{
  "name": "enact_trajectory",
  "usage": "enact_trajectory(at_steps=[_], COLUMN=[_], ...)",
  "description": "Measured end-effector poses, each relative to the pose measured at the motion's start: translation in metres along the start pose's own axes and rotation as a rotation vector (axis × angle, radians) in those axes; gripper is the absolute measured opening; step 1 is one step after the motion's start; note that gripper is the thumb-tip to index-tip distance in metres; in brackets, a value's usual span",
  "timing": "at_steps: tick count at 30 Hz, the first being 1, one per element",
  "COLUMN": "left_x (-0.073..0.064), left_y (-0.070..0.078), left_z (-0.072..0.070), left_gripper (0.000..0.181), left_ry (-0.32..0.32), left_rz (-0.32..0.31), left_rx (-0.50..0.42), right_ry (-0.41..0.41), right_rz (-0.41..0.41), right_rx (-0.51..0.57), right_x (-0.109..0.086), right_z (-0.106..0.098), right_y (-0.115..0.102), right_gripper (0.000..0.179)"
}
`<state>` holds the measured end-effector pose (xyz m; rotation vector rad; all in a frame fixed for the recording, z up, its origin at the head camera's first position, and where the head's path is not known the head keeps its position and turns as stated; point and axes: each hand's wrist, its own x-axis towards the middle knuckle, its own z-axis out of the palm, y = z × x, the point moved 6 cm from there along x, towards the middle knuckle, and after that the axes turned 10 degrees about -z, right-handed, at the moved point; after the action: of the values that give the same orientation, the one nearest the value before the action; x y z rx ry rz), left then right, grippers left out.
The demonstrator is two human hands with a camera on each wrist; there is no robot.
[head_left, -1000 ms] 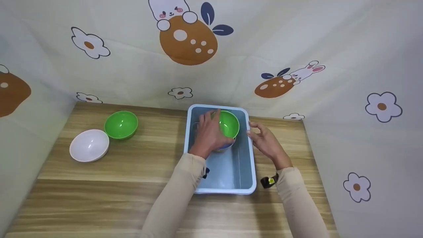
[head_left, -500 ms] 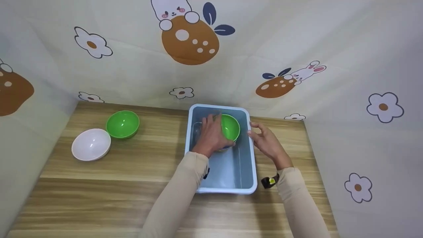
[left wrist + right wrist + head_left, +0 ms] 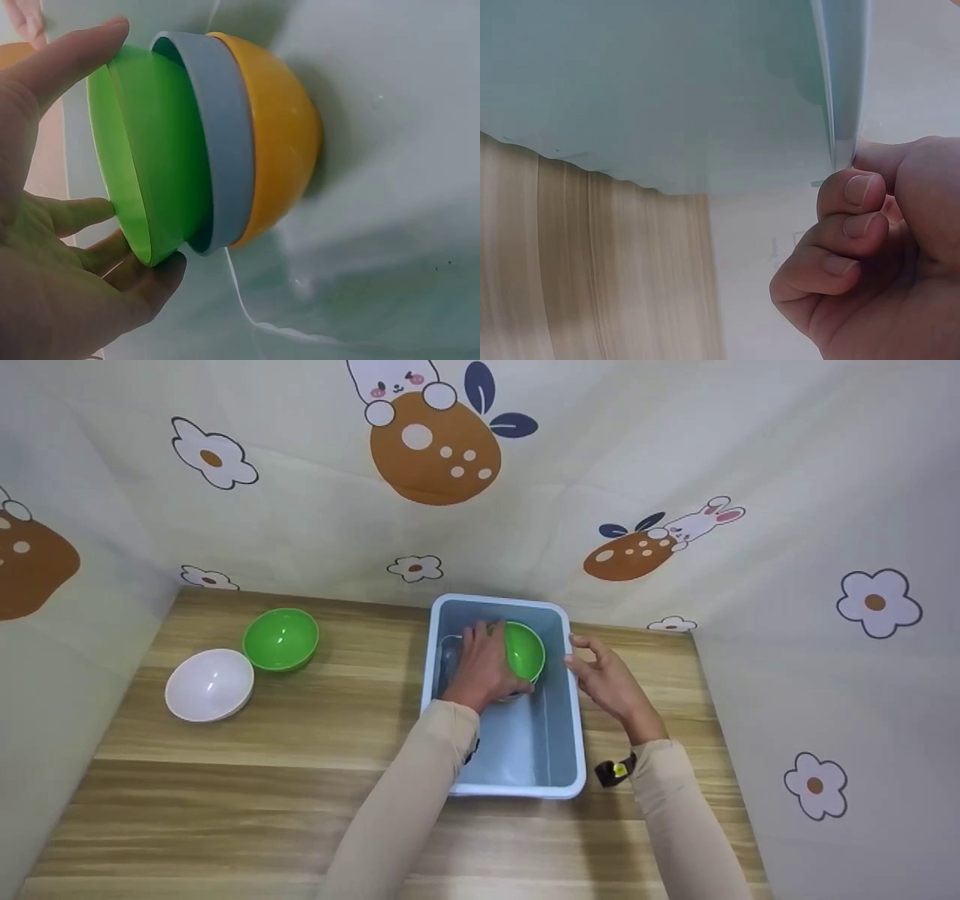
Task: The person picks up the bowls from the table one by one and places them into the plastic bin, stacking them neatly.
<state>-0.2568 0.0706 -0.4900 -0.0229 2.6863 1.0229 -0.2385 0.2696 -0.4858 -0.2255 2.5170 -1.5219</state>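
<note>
My left hand (image 3: 484, 664) reaches into a light-blue plastic tub (image 3: 551, 793) and grips a green bowl (image 3: 169, 150) by its rim, thumb on one side and fingers on the other. In the left wrist view, the green bowl sits partly inside a blue-grey bowl (image 3: 229, 142), which is nested in an orange-yellow bowl (image 3: 281, 135) at the tub's floor. From the head view, my hand and the green bowl hide most of this stack. My right hand (image 3: 611, 682) pinches the tub's right rim (image 3: 847, 90), with the other fingers curled outside the wall.
Left of the tub, a second green bowl (image 3: 281, 640) and a white bowl (image 3: 210, 685) stand side by side on the wood-grain table (image 3: 247, 787). Patterned cloth (image 3: 315, 532) rises behind the table and along both sides.
The green bowl in my left hand has gone lower into the stack, and less of the blue-grey bowl shows below it. My right hand stays on the tub's rim.
</note>
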Motion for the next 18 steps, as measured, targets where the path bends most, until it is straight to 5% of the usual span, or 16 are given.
enact_trajectory(at_steps=[9,18], left_x=[-0.0004,0.0016], left_y=[-0.0008,-0.0017], left_z=[0.0037,0.0067], left_gripper=[0.111,0.112], left_ry=[-0.001,-0.011], left_rz=[0.032,-0.003], left_rx=[0.037,0.051], right_ry=[-0.009,0.003], right_rz=[0.002,0.021], right_rx=[0.045,0.044], right_x=[0.0013,0.0016], right_z=[0.0016,0.0013], right_y=[0.0011,0.0028], right_gripper=[0.049,0.050])
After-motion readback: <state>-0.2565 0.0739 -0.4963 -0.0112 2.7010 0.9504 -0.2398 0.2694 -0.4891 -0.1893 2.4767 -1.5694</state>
